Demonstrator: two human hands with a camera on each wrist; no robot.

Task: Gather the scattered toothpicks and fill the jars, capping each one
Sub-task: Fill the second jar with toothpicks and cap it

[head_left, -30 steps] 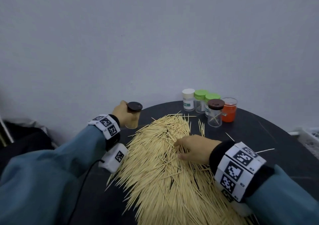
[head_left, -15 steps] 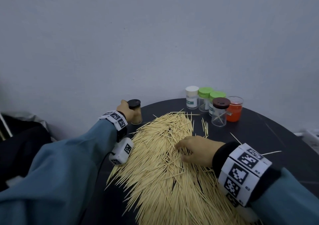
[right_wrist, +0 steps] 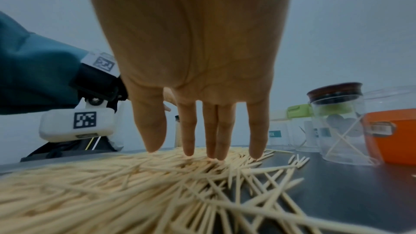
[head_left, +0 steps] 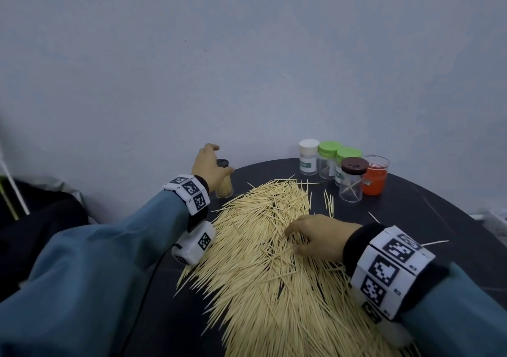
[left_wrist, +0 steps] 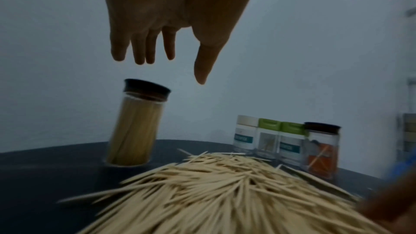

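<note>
Left hand (left_wrist: pixel 175 15) is released, fingers straight, just above the capped full jar (left_wrist: pixel 137 124) standing left of centre in the left wrist view. Right hand (head_left: pixel 318 237) lies flat, fingertips (right_wrist: pixel 189 149) on the toothpick pile (head_left: pixel 263 260) mid-frame. Remaining jars (head_left: pixel 343 170) cluster upper right on the table (head_left: pixel 439 219).

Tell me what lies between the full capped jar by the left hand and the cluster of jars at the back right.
Between the full jar and the jar cluster, the head view shows dark table with the toothpick pile's far edge and stray picks.
</note>
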